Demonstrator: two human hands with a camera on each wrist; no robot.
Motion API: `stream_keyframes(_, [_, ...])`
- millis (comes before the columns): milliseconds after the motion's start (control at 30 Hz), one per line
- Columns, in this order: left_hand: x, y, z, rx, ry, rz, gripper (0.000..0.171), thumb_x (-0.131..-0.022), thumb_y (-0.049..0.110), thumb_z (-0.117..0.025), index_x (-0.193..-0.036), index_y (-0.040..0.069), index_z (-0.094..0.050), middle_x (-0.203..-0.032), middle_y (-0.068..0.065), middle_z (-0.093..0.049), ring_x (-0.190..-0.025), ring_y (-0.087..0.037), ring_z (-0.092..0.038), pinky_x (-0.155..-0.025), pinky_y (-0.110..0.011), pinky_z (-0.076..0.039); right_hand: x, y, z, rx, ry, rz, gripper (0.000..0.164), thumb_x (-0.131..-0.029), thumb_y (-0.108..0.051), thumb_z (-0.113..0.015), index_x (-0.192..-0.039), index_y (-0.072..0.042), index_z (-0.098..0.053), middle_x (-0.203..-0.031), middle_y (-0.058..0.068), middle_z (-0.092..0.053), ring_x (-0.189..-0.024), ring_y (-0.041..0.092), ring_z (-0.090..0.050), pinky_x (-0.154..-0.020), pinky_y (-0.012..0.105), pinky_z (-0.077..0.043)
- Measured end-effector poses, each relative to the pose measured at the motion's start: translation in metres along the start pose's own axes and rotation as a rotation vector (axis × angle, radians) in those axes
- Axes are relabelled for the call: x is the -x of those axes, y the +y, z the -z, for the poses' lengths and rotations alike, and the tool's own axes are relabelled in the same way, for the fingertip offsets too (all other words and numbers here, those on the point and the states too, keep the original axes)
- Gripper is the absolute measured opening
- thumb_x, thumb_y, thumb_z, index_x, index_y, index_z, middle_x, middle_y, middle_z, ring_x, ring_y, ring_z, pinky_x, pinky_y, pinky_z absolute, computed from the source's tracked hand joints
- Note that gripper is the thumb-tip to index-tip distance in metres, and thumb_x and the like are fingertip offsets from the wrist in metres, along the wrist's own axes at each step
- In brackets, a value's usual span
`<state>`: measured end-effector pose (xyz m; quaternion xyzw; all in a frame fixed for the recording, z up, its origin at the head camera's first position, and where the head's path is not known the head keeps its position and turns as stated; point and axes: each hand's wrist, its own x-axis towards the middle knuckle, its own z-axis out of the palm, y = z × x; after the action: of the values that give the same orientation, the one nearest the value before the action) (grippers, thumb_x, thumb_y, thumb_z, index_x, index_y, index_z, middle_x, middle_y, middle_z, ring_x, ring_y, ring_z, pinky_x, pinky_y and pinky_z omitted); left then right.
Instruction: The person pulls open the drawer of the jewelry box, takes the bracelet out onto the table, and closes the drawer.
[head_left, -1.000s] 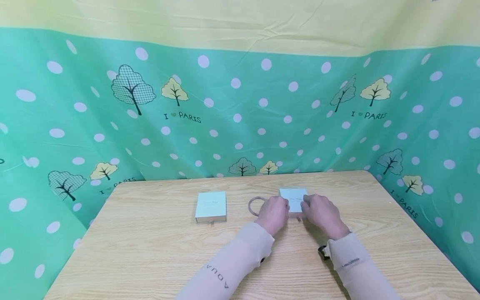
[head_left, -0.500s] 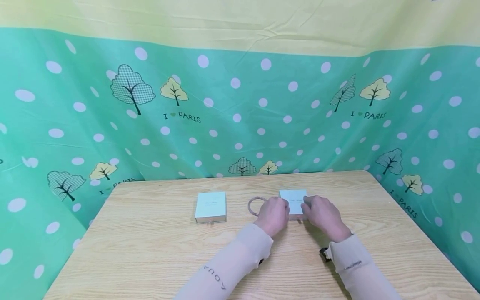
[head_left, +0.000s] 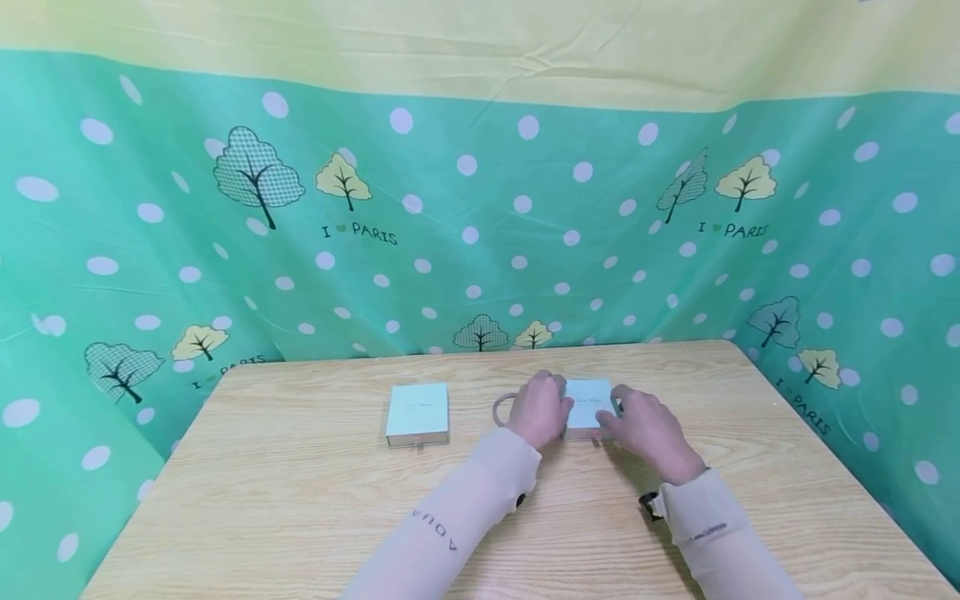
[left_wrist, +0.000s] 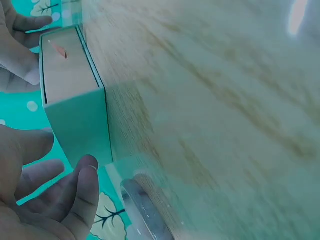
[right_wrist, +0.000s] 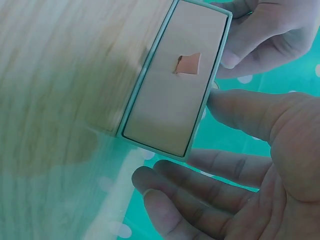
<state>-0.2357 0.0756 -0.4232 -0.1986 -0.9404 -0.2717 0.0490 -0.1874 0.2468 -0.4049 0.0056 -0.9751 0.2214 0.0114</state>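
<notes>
A small light-blue drawer box with a pinkish front and a little ribbon tab stands on the table between both hands. My left hand is at its left side; in the left wrist view, the fingers are spread loosely beside the box wall. At the right side is my right hand, its thumb on the box's top edge and its fingers extended alongside. A greyish bangle lies left of the box, partly hidden behind my left hand.
A second light-blue drawer box stands further left on the wooden table. A green dotted curtain hangs behind the table and around its sides.
Fingers of both hands have loosened from their earlier curled hold at the box front. My left hand has shifted slightly farther back along the box's left side, covering more of the bangle.
</notes>
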Motion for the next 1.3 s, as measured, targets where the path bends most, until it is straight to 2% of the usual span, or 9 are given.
stream_keyframes(133, [-0.004,-0.001,-0.001,0.015,-0.019,0.013,0.012,-0.091,0.025,-0.066,-0.087,0.013,-0.068,-0.088,0.001,-0.06,-0.072,-0.011,-0.058,-0.063,-0.024,-0.05,0.001,-0.003,0.001,0.0,0.001,-0.004,0.045,-0.09,-0.027,-0.065,-0.117,0.007,-0.056,-0.083,0.011,-0.061,-0.06,0.019,-0.051,-0.049,0.031,-0.041])
stream_keyframes(300, [-0.007,-0.002,-0.002,0.019,-0.049,0.001,0.019,-0.092,0.023,-0.065,-0.075,0.015,-0.066,-0.079,0.004,-0.058,-0.067,-0.01,-0.055,-0.06,-0.023,-0.048,0.003,-0.005,0.002,0.005,-0.006,-0.004,0.04,-0.09,-0.027,-0.065,-0.112,0.006,-0.059,-0.074,0.007,-0.057,-0.056,0.018,-0.049,-0.047,0.031,-0.04])
stream_keyframes(400, [-0.006,-0.003,-0.003,0.004,-0.06,-0.015,0.018,-0.093,0.024,-0.064,-0.078,0.014,-0.07,-0.084,0.004,-0.058,-0.072,-0.009,-0.055,-0.065,-0.024,-0.049,0.003,-0.006,0.002,0.011,-0.014,-0.007,0.038,-0.09,-0.027,-0.065,-0.109,0.005,-0.059,-0.069,0.006,-0.054,-0.055,0.018,-0.049,-0.046,0.031,-0.039])
stream_keyframes(700, [-0.004,-0.004,-0.004,0.0,-0.073,-0.043,0.017,-0.094,0.023,-0.062,-0.084,0.013,-0.072,-0.095,0.0,-0.06,-0.084,-0.012,-0.057,-0.076,-0.026,-0.051,0.003,-0.006,0.001,0.009,-0.038,-0.018,0.044,-0.09,-0.029,-0.065,-0.113,0.008,-0.057,-0.074,0.007,-0.057,-0.058,0.019,-0.051,-0.048,0.031,-0.041])
stream_keyframes(933, [-0.002,-0.003,-0.004,-0.003,-0.079,-0.024,0.021,-0.094,0.024,-0.062,-0.104,0.009,-0.073,-0.115,-0.006,-0.06,-0.105,-0.019,-0.059,-0.091,-0.03,-0.049,0.004,-0.007,0.002,0.009,-0.051,-0.019,0.044,-0.09,-0.028,-0.065,-0.113,0.008,-0.057,-0.071,0.006,-0.056,-0.056,0.018,-0.051,-0.048,0.031,-0.041])
stream_keyframes(1133, [0.002,-0.002,-0.002,0.009,-0.087,-0.034,0.018,-0.094,0.023,-0.062,-0.096,0.009,-0.074,-0.111,-0.004,-0.06,-0.1,-0.018,-0.06,-0.088,-0.029,-0.05,0.006,-0.009,0.003,0.031,-0.067,-0.034,0.043,-0.089,-0.029,-0.065,-0.111,0.007,-0.057,-0.069,0.005,-0.054,-0.055,0.018,-0.05,-0.047,0.031,-0.04])
stream_keyframes(1300, [0.005,-0.001,-0.001,0.022,-0.098,-0.022,0.022,-0.093,0.023,-0.063,-0.106,0.008,-0.072,-0.114,-0.005,-0.06,-0.103,-0.019,-0.06,-0.09,-0.029,-0.049,0.007,-0.01,0.005,0.041,-0.078,-0.041,0.04,-0.089,-0.03,-0.066,-0.107,0.005,-0.058,-0.067,0.005,-0.053,-0.054,0.018,-0.048,-0.046,0.031,-0.039])
